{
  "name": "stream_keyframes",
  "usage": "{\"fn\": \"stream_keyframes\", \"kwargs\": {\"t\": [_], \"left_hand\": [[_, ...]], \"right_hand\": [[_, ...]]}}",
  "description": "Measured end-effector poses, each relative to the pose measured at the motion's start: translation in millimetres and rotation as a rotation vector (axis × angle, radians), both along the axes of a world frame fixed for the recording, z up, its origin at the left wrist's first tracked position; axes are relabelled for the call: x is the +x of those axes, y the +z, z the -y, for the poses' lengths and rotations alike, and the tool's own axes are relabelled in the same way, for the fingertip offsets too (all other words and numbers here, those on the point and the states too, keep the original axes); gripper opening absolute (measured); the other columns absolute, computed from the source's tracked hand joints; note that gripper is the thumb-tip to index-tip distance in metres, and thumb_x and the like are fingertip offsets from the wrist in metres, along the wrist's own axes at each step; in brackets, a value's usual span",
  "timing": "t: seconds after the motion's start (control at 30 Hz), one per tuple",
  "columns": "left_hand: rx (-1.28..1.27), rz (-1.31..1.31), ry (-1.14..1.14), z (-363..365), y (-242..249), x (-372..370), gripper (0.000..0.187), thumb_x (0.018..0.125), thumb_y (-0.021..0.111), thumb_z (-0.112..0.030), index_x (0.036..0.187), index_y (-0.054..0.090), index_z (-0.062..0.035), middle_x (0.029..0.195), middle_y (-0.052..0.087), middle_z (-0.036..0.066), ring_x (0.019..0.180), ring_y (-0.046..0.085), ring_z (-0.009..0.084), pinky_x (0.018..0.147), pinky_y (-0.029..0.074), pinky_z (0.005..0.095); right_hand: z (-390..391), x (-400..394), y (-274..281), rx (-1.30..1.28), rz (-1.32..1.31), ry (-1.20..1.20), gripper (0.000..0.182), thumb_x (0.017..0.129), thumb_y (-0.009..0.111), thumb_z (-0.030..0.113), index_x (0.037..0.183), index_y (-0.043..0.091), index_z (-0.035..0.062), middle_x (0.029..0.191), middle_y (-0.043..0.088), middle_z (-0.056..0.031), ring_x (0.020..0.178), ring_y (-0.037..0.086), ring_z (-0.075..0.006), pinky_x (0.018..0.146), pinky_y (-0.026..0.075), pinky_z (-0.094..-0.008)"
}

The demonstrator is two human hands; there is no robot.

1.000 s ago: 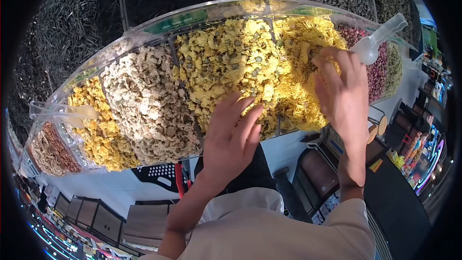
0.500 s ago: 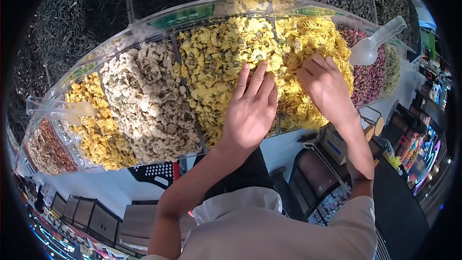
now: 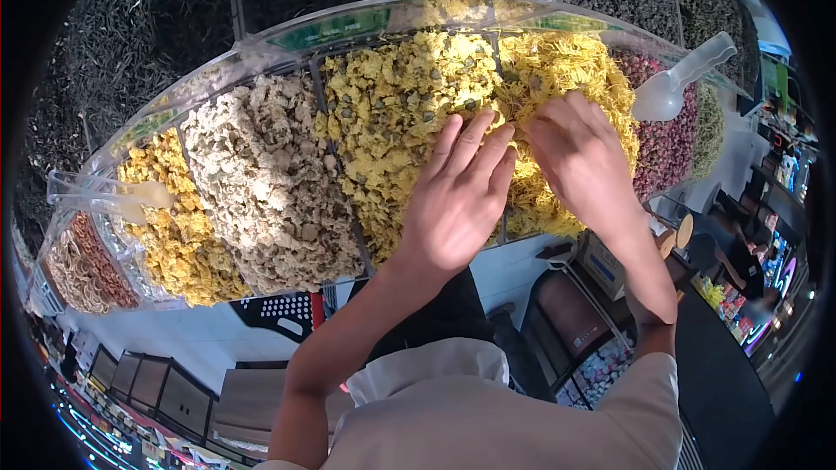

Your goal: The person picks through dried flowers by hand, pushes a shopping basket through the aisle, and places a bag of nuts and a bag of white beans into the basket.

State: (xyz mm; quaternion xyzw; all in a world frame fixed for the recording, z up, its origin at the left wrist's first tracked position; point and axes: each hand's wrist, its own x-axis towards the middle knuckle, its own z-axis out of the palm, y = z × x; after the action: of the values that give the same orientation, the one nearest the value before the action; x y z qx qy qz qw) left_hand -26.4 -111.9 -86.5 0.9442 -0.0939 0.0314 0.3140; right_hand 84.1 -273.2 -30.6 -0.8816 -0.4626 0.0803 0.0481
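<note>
My left hand (image 3: 457, 196) lies palm down on a bin of dried yellow chrysanthemum flowers (image 3: 383, 135), its fingers stretched out and a little apart. Close to its right, my right hand (image 3: 585, 157) is over finer, shredded-looking yellow petals (image 3: 566, 61). Its fingers are bent and drawn together, with the tips near the divider between these two bins. Whatever lies between those fingertips is hidden. Left of the chrysanthemums is a bin of cream-coloured dried flowers (image 3: 257, 174).
A translucent scoop (image 3: 664, 94) rests on dark pink dried buds (image 3: 666, 135) at the right. More clear scoops (image 3: 109, 196) lie by orange-yellow flowers (image 3: 187, 244) at the left. A clear curved rim (image 3: 366, 22) separates these from dark dried leaves (image 3: 148, 52) behind. Stools stand below.
My right hand has shifted left and slightly down, closer to my left hand. The left hand's fingers have moved slightly right.
</note>
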Motion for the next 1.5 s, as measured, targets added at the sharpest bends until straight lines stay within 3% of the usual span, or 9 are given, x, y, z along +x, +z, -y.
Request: {"fn": "stream_keyframes", "kwargs": {"t": [0.2, 0.5, 0.6, 0.67, 0.97, 1.2, 1.37, 1.43, 1.5], "left_hand": [[0.041, -0.030, -0.047, 6, -8, 5, 0.040, 0.085, 0.076, -0.021, 0.122, 0.070, -0.0070, 0.140, 0.058, 0.008, 0.144, 0.044, 0.0275, 0.125, 0.027, 0.0520], [0.162, -0.077, 0.008, 7, -10, 3, 0.034, 0.086, 0.075, -0.026, 0.115, 0.071, -0.0082, 0.137, 0.059, 0.007, 0.144, 0.043, 0.0261, 0.125, 0.025, 0.0541], [0.158, -0.073, 0.016, 8, -10, 3, 0.033, 0.086, 0.075, -0.027, 0.113, 0.071, -0.0081, 0.136, 0.060, 0.008, 0.144, 0.043, 0.0261, 0.125, 0.025, 0.0548], [0.106, -0.031, 0.016, 7, -9, 3, 0.034, 0.086, 0.075, -0.023, 0.115, 0.071, -0.0065, 0.134, 0.060, 0.008, 0.142, 0.045, 0.0273, 0.123, 0.029, 0.0558], [-0.241, 0.011, 0.131, -9, 13, -17, 0.034, 0.083, 0.077, -0.009, 0.116, 0.073, -0.0065, 0.127, 0.063, 0.011, 0.129, 0.057, 0.0368, 0.112, 0.042, 0.0588], [-0.272, 0.006, 0.142, -8, 9, -30, 0.031, 0.085, 0.076, -0.009, 0.116, 0.074, -0.0067, 0.128, 0.064, 0.010, 0.128, 0.058, 0.0356, 0.109, 0.044, 0.0594], [-0.242, 0.002, 0.123, -5, 8, -31, 0.030, 0.088, 0.073, -0.010, 0.118, 0.074, -0.0081, 0.129, 0.064, 0.009, 0.131, 0.056, 0.0344, 0.113, 0.043, 0.0579], [-0.250, -0.012, 0.119, -4, 7, -32, 0.030, 0.089, 0.073, -0.011, 0.118, 0.074, -0.0080, 0.130, 0.064, 0.009, 0.131, 0.056, 0.0342, 0.113, 0.042, 0.0580], [-0.258, -0.023, 0.116, -3, 7, -31, 0.029, 0.089, 0.072, -0.012, 0.118, 0.074, -0.0079, 0.130, 0.064, 0.010, 0.132, 0.056, 0.0341, 0.114, 0.042, 0.0580]], "right_hand": [[-8, 9, -33, -0.064, -0.084, -0.009, 0.020, 0.076, 0.069, 0.004, 0.095, 0.072, -0.0001, 0.100, 0.065, -0.0115, 0.105, 0.062, -0.0279, 0.091, 0.052, -0.0393], [5, 20, -12, 0.022, -0.217, -0.085, 0.014, 0.078, 0.076, 0.004, 0.092, 0.073, 0.0046, 0.095, 0.067, -0.0086, 0.101, 0.065, -0.0276, 0.092, 0.052, -0.0405], [4, 29, -8, 0.152, -0.236, -0.142, 0.014, 0.081, 0.078, 0.006, 0.093, 0.073, 0.0026, 0.091, 0.066, -0.0103, 0.088, 0.066, -0.0306, 0.080, 0.054, -0.0422], [-3, 33, -6, 0.277, -0.278, -0.181, 0.014, 0.084, 0.077, 0.005, 0.094, 0.071, -0.0001, 0.088, 0.065, -0.0141, 0.076, 0.066, -0.0349, 0.070, 0.054, -0.0437], [-33, 31, -20, 0.463, -0.561, -0.227, 0.019, 0.092, 0.069, 0.003, 0.111, 0.068, -0.0003, 0.097, 0.072, -0.0164, 0.084, 0.072, -0.0332, 0.075, 0.056, -0.0403], [-11, 32, -28, 0.209, -0.106, -0.046, 0.019, 0.087, 0.069, 0.003, 0.106, 0.072, 0.0008, 0.109, 0.070, -0.0115, 0.106, 0.067, -0.0302, 0.093, 0.055, -0.0412], [4, 30, -41, 0.016, 0.026, 0.041, 0.023, 0.079, 0.065, 0.002, 0.100, 0.074, 0.0017, 0.105, 0.070, -0.0096, 0.104, 0.066, -0.0259, 0.092, 0.052, -0.0393], [8, 33, -39, -0.071, 0.045, 0.005, 0.015, 0.082, 0.077, 0.005, 0.097, 0.076, 0.0018, 0.109, 0.072, -0.0100, 0.104, 0.067, -0.0286, 0.090, 0.055, -0.0412], [6, 32, -39, -0.032, 0.024, -0.002, 0.016, 0.082, 0.077, 0.004, 0.098, 0.076, 0.0013, 0.108, 0.071, -0.0104, 0.102, 0.067, -0.0289, 0.089, 0.055, -0.0414]]}}
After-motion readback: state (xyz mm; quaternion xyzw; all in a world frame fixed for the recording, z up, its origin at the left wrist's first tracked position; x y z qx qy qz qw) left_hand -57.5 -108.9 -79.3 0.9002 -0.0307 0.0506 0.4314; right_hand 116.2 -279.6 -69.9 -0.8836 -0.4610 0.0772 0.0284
